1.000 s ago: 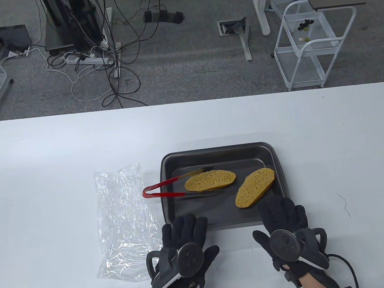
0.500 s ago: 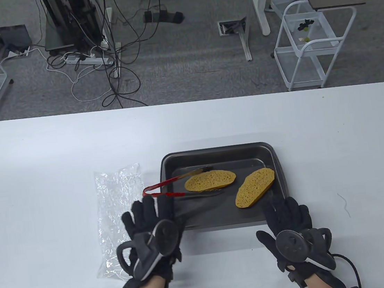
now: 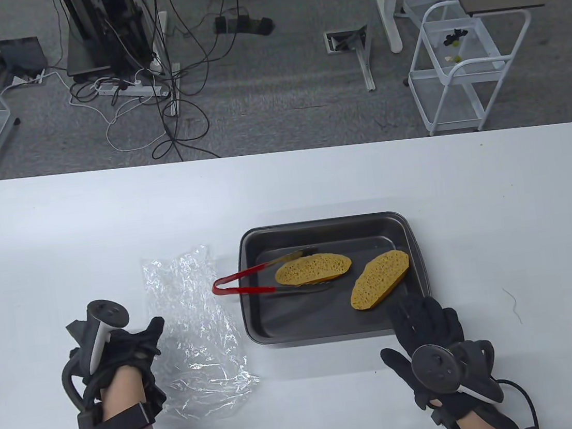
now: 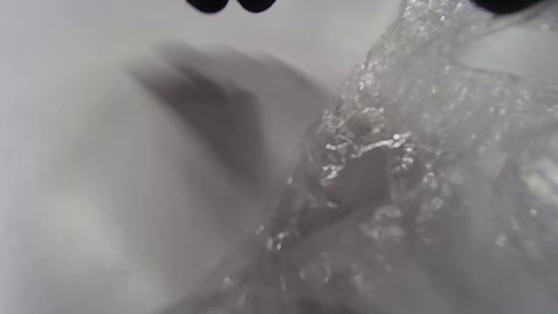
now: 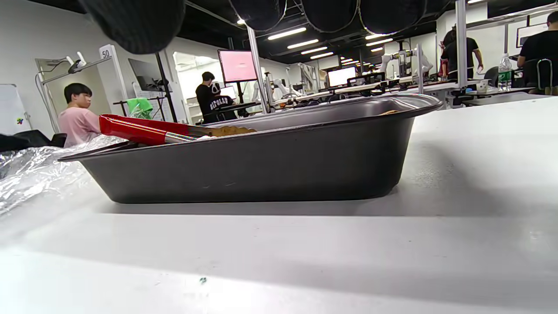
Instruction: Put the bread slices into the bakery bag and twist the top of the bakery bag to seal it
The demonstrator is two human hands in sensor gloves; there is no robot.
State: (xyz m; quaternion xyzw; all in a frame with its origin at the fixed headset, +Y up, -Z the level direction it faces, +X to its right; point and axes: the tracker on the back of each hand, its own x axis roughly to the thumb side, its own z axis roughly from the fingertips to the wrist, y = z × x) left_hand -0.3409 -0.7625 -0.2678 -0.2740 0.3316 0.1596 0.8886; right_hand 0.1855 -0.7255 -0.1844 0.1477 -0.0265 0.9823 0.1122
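Two tan bread slices [image 3: 313, 267] [image 3: 380, 278] lie in a dark baking tray [image 3: 318, 224]. A clear crinkled bakery bag [image 3: 189, 320] lies flat to the tray's left. My left hand [image 3: 135, 342] stands on its side at the bag's left edge, with the thumb reaching onto the plastic. In the left wrist view two fingertips [image 4: 209, 4] hang over bare table beside the bag [image 4: 414, 174], with no pinch showing. My right hand [image 3: 424, 320] rests flat at the tray's near right corner, fingers straight over the rim, holding nothing.
Red-handled tongs [image 3: 242, 282] lie across the tray's left rim, their tips around the left slice; the right wrist view shows them [image 5: 135, 128] above the tray wall [image 5: 261, 165]. Beyond the white table's [image 3: 58, 227] far edge are cables and white carts.
My left hand swung from the tray's near edge leftward across the bag to its left side and turned on edge. The bag's lower part spread to the right. My right hand barely moved.
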